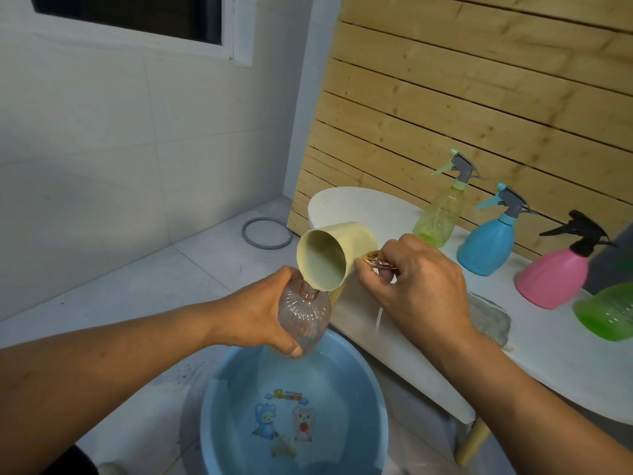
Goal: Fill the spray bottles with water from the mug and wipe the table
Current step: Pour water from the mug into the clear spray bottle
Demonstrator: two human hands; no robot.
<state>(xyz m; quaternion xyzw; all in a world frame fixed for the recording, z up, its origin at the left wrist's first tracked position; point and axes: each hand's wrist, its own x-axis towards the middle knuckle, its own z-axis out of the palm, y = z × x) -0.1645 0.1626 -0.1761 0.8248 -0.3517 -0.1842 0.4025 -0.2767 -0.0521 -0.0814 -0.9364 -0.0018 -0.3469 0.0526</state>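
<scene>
My left hand (263,310) grips a clear ribbed pinkish spray bottle (303,315) without its head, held over the blue basin (212,399). My right hand (421,286) holds the cream mug (337,255) by its handle, together with a gold-coloured ring-shaped piece (376,260). The mug is tipped on its side, and its lip touches the bottle's open neck. On the white table (548,358) stand a yellow-green bottle (440,214), a blue one (488,246), a pink one (555,275) and a green one (608,311) at the right edge.
The basin holds water and sits on the tiled floor below the table's near edge. A grey cloth (489,318) lies on the table behind my right wrist. A grey ring (267,233) lies on the floor by the wall. Wooden slats back the table.
</scene>
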